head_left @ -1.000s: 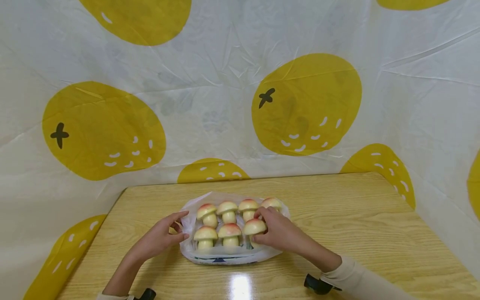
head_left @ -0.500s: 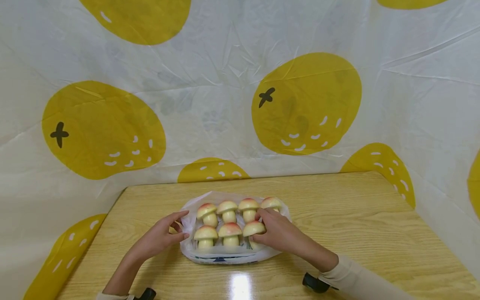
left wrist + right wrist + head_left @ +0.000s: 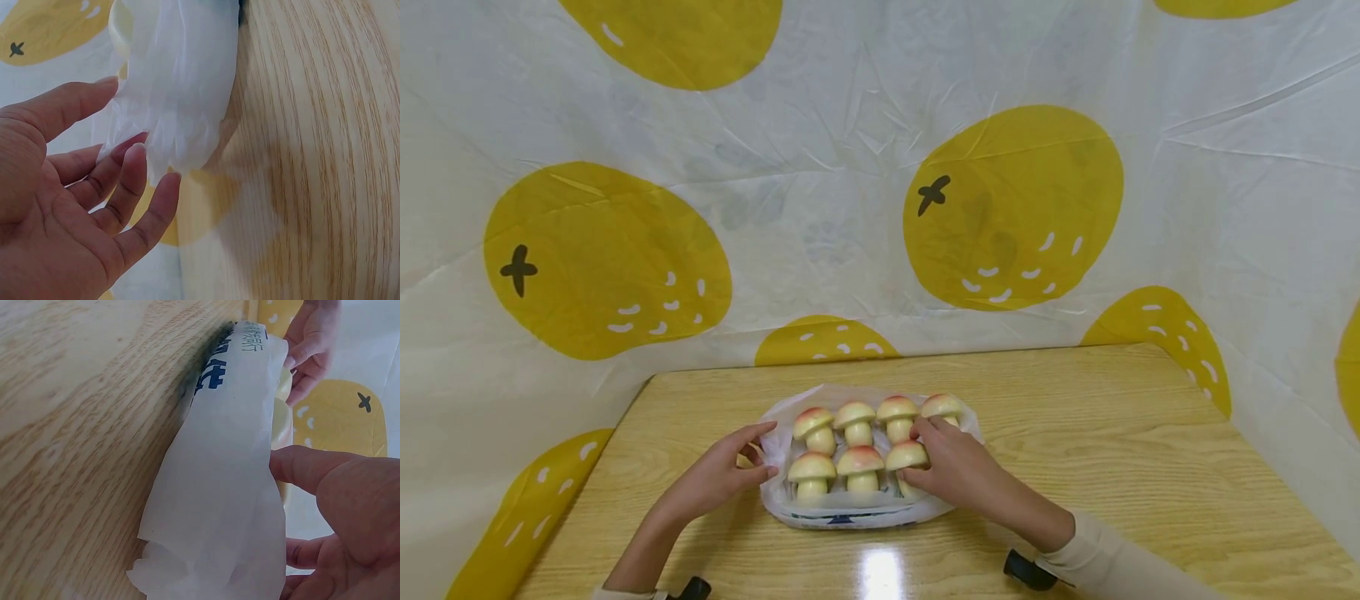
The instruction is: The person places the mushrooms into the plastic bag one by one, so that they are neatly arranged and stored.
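Note:
A white translucent plastic bag (image 3: 842, 510) with dark blue print lies on the table, its mouth spread open. Several cream mushrooms (image 3: 860, 471) with reddish caps stand inside it in two rows. At the front right of the bag, my right hand (image 3: 958, 462) holds the nearest mushroom (image 3: 907, 455) between thumb and fingers; its right side is hidden by the hand. My left hand (image 3: 718, 475) is at the bag's left edge, thumb and fingers spread apart. In the left wrist view, the left hand's fingers (image 3: 128, 181) touch the thin plastic, one tip showing through it.
The wooden table (image 3: 1112, 433) extends beyond the bag on all sides. Behind it hangs a white cloth (image 3: 820, 233) printed with large yellow fruit. A dark wrist device (image 3: 1028, 570) sits below the right forearm.
My right hand has shifted very slightly to the left, and the held mushroom tilts a little with it. The left hand and the other mushrooms look the same.

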